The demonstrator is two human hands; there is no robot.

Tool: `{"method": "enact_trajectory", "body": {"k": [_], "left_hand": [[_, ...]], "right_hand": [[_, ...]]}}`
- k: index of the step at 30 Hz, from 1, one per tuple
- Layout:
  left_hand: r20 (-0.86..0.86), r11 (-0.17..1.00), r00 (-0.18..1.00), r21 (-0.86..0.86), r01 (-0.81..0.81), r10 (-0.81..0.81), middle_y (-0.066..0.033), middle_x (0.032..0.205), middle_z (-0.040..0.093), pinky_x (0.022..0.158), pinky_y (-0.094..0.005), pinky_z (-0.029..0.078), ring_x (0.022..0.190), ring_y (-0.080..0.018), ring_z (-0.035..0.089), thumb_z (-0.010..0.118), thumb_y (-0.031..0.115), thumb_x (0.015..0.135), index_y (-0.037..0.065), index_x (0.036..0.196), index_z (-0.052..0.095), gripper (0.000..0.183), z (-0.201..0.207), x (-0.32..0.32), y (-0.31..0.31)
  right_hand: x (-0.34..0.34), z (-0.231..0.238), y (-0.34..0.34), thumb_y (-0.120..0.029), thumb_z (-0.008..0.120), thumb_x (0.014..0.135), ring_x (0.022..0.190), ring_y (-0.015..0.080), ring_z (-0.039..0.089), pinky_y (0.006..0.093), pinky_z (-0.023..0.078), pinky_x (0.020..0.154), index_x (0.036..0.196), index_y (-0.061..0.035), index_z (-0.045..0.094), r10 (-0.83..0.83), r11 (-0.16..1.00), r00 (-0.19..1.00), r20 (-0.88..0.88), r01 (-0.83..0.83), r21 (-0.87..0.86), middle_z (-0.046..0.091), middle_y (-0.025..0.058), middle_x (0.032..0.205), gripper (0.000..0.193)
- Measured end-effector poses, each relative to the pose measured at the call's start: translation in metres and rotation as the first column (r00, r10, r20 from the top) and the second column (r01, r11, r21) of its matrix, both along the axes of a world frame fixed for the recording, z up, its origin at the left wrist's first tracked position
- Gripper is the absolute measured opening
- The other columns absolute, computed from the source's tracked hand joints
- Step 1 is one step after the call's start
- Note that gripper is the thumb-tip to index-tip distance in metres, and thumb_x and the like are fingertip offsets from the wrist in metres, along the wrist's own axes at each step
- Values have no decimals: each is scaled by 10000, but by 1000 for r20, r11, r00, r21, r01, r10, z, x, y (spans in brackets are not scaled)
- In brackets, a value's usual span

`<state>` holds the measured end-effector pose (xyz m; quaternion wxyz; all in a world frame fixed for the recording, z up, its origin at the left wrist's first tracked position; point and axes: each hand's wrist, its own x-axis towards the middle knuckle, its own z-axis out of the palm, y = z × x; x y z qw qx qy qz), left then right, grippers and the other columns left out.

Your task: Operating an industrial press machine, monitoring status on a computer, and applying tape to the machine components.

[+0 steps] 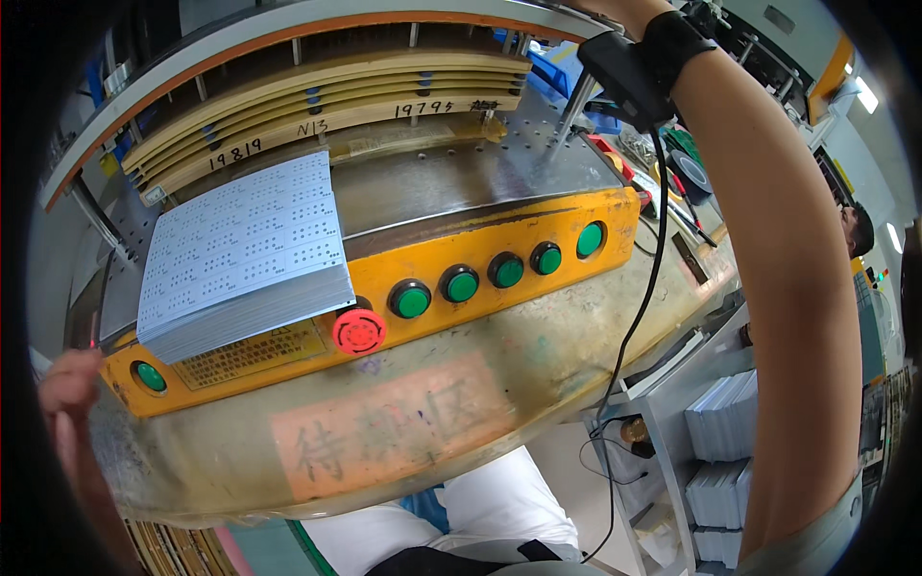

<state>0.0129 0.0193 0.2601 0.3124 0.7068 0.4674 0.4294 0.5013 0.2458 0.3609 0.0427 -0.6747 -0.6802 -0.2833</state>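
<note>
The stack of pale punched sheets (245,254) lies on the steel bed of the press (451,178), at the bed's left front corner, its front edge overhanging the orange control panel (538,230) a little. The top sheet shows rows of small holes. No hand touches the stack.

The left hand (69,384) sits at the left end of the orange panel, just beside the lone green button (150,376) there; only its knuckles show at the edge of the view, so I cannot tell whether the fingers are apart or together. The right arm reaches up and over the far right corner of the bed, a black wrist strap (672,43) around it with a black cable (643,288) hanging down past the panel's right end. The right hand itself is cut off at the top of the view, and its state cannot be told.

Along the panel's front run a red round button (359,331) and then four green buttons (461,284) toward the right end. Behind the stack, at the back of the bed, wooden boards (327,96) lie stacked in a rack. Below the panel the worn desk (538,374) carries a faded red patch (394,432) on its front edge. Off the desk's right side, white sheet stacks (720,451) fill a lower shelf.
</note>
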Motion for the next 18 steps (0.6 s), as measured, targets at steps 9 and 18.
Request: {"method": "enact_trajectory", "body": {"k": [9, 18], "left_hand": [[260, 745, 806, -307, 592, -532, -81, 1008, 623, 831, -267, 442, 957, -134, 575, 455, 104, 915, -25, 1143, 571, 286, -12, 207, 34], [631, 933, 775, -289, 213, 19, -227, 1153, 609, 880, -373, 478, 1058, -319, 609, 509, 87, 863, -33, 1226, 511, 382, -39, 383, 130]], "right_hand": [[-12, 4, -1, -376, 526, 914, 830, 403, 631, 451, 480, 749, 920, 17, 688, 39, 998, 984, -173, -46, -32, 663, 247, 899, 426], [2, -1, 23, -312, 541, 910, 820, 364, 644, 417, 491, 733, 936, 9, 696, 265, 960, 963, 57, -258, -111, 674, 220, 901, 357]]}}
